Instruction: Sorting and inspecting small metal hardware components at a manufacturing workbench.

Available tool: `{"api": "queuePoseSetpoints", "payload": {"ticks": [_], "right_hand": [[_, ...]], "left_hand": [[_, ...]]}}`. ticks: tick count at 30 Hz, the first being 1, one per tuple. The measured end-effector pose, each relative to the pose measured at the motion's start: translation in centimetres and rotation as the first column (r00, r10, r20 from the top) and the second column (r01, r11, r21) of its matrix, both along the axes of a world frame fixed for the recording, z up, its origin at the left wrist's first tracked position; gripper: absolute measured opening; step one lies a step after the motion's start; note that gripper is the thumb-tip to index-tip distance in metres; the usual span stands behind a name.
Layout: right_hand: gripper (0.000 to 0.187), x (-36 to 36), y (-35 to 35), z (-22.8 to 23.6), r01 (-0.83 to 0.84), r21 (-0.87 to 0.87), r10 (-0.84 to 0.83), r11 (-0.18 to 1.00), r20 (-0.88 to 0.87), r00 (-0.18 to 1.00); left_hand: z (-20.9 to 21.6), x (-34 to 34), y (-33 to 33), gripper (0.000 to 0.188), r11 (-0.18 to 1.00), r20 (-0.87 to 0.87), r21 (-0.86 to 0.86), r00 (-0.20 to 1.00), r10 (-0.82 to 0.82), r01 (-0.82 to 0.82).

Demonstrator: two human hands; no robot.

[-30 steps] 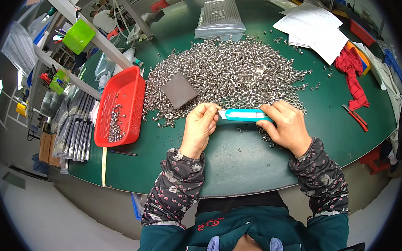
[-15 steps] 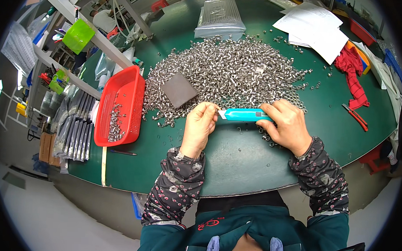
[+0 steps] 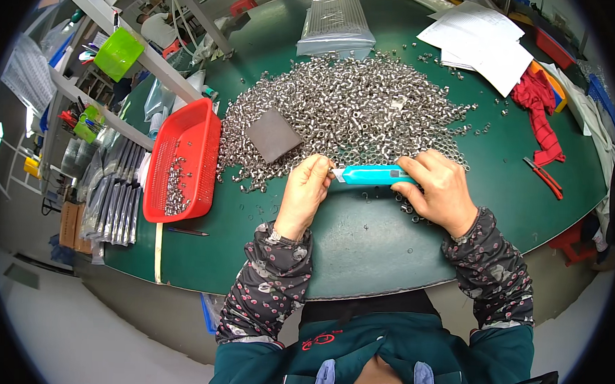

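1. Right hand (image 3: 441,191) grips a teal knife (image 3: 371,175), blade (image 3: 340,175) pointing left.
2. Left hand (image 3: 305,193) pinches a small, mostly hidden piece (image 3: 332,169) beside the blade's tip.
3. Beyond the knife, metal parts (image 3: 352,105) lie heaped on the surface (image 3: 380,253).

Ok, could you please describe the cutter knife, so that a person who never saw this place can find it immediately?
On the green table, find the large heap of small metal parts. Along its near edge, the right-hand grip holds the cutter knife, whose blade points toward the left-hand grip. It is long and bright turquoise, unlike the grey metal parts beyond it.
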State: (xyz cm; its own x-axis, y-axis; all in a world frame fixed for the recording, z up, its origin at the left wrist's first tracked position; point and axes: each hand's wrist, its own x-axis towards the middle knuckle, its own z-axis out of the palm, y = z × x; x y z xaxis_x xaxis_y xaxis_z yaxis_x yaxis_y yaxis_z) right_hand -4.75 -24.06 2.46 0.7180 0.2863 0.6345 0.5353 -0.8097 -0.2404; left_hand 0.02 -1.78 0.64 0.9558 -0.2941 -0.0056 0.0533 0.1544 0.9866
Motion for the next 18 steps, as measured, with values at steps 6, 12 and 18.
{"api": "queuePoseSetpoints", "payload": {"ticks": [6,12,18], "right_hand": [[0.026,0.0,0.0,0.3,-0.012,-0.009,0.012,1.000,0.007,1.000],[0.028,-0.1,-0.3,0.9,-0.025,-0.046,0.026,0.999,0.005,1.000],[0.030,0.1,-0.6,1.0,-0.023,-0.125,0.029,0.992,0.048,0.998]], "left_hand": [[0.4,0.2,0.4,0.024,0.998,-0.063,0.033,0.997,-0.042,0.044],[0.8,0.4,0.9,0.025,0.987,-0.146,0.051,0.979,-0.141,0.150],[0.9,0.7,1.7,0.024,0.960,-0.192,0.088,0.950,-0.245,0.266]]}}
